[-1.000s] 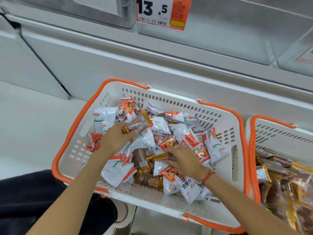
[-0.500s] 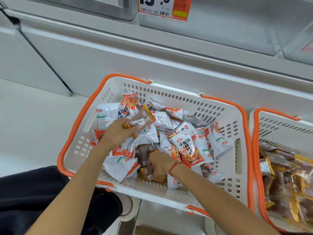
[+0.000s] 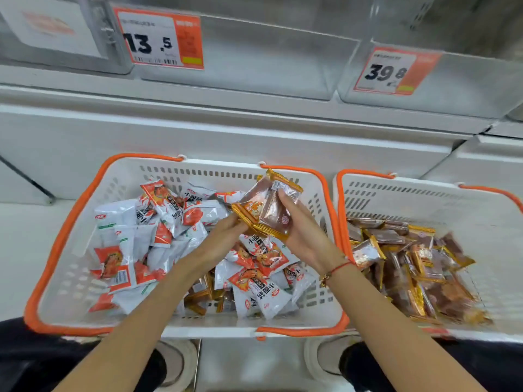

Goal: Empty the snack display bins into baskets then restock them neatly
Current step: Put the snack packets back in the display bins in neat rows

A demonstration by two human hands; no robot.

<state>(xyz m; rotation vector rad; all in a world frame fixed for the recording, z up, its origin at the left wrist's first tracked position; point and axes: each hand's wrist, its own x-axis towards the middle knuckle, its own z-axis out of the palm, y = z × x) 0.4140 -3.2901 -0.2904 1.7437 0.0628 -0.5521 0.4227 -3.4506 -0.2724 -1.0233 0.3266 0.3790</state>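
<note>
— While the left basket holds its heap of white-and-orange packets, what is different from a second ago?

— Both hands are up out of the pile. A second ago the left hand held one gold-edged packet over the heap and the right hand was digging low among the snacks. Now they meet above the basket's right side, sharing a small stack of gold-edged packets.

— How do they hold it?

— The right hand's fingers curl round the stack from below, thumb on top. The left hand pinches its near edge.

— What does that mean for the job?

— I judge it as sorting: stray gold-edged packets are being picked out of the wrong heap. The right basket just beside holds the same gold-edged kind, so the stack likely belongs there. More gold packets lie low in the left basket. The display bins above look empty, so restocking is not yet begun.
</note>
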